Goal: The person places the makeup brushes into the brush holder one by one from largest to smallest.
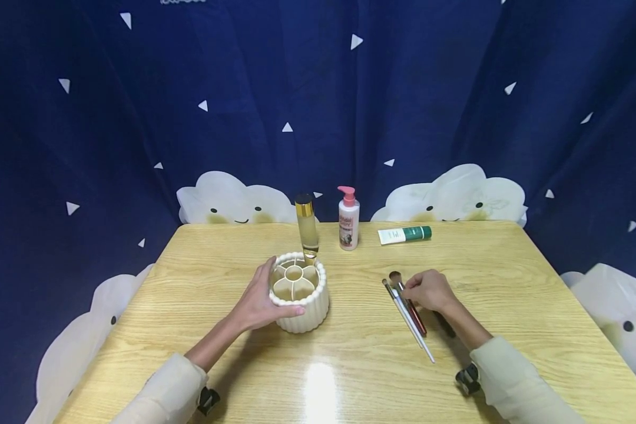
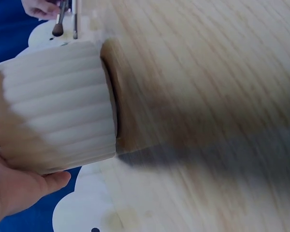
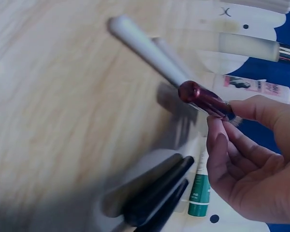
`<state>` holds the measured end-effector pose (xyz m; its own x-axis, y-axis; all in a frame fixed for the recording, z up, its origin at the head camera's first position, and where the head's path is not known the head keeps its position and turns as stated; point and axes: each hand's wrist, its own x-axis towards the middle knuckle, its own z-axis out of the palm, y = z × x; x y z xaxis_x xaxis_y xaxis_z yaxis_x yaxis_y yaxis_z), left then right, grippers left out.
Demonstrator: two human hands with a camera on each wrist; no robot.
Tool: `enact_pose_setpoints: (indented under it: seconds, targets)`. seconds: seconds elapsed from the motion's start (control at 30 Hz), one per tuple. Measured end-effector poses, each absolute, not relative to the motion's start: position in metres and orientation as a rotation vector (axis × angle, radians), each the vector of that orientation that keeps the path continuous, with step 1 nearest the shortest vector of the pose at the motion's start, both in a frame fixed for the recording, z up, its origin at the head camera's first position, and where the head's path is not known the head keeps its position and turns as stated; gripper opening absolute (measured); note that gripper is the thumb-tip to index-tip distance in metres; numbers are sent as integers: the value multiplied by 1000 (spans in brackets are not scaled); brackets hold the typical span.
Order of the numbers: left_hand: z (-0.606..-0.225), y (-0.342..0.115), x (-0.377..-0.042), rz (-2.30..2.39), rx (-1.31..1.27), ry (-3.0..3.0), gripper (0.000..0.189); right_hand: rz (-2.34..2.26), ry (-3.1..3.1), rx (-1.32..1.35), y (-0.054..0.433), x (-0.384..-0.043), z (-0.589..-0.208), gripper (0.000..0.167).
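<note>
A cream ribbed pot with petal-shaped compartments stands on the table. My left hand grips its left side, thumb across the front; the left wrist view shows the thumb and palm against the ribbed wall. To the right, my right hand pinches a makeup brush with a dark red handle near its bristle end. White-handled makeup brushes lie just left of the red one. Dark-handled brushes lie on its other side, partly hidden by my hand in the head view.
A gold-capped bottle stands at the pot's far edge; its base is partly hidden. Behind are a pink pump bottle and a green-and-white tube lying flat. A blue curtain hangs beyond the table's back edge.
</note>
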<state>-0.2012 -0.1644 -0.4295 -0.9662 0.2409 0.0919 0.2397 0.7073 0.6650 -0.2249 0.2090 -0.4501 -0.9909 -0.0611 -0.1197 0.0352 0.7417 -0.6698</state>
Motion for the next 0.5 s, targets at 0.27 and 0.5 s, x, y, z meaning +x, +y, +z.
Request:
enact_pose_setpoints:
  seconds: [0.27,0.5]
  targets:
    - [-425,-168,-202,1089,471,2878,115,-1177,2827,-53,205,-226,-430,22]
    - [-424,-166,-202,1093,419,2878,115,-1301,2829,-147,196,-226,-412,24]
